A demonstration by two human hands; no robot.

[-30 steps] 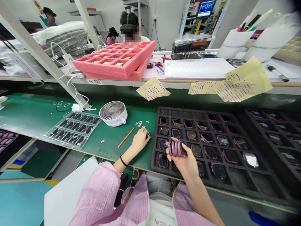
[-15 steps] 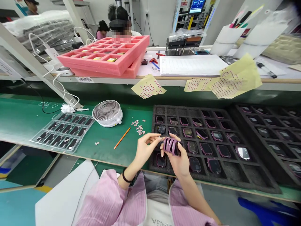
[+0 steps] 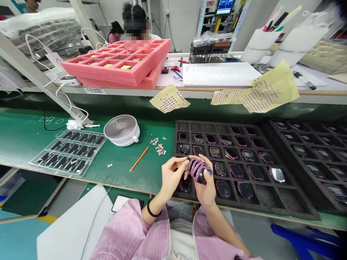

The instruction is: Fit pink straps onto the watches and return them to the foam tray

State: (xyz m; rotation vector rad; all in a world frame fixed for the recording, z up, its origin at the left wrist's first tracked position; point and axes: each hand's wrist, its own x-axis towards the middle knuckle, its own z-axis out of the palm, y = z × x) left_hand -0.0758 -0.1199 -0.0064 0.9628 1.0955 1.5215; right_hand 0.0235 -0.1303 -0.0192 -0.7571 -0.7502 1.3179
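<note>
A purple-and-black ribbed piece [image 3: 196,167] is held over the near left part of a black foam tray [image 3: 267,198]. My right hand [image 3: 206,189] wraps round it from the right, with the thumb on its dark right end. My left hand [image 3: 170,177] pinches thumb and forefinger together at the piece's left end; what lies between those fingertips is too small to make out. Purple-rimmed smartwatch units [image 3: 223,188] with dark screens sit in many of the tray's pockets. One unit [image 3: 185,184] is partly covered by my hands.
Left of the tray lie small pale tabs [image 3: 160,148], an orange stick [image 3: 139,159] and a white fan [image 3: 121,130]. A clear plastic sheet of black parts [image 3: 69,151] is farther left. Pink foam trays [image 3: 146,70] stand on the shelf; another black tray [image 3: 300,153] lies right.
The ribbed piece has tilted, its right end now lower and more of the dark end showing. My left hand has shifted slightly right and down, still pinching at the left end.
</note>
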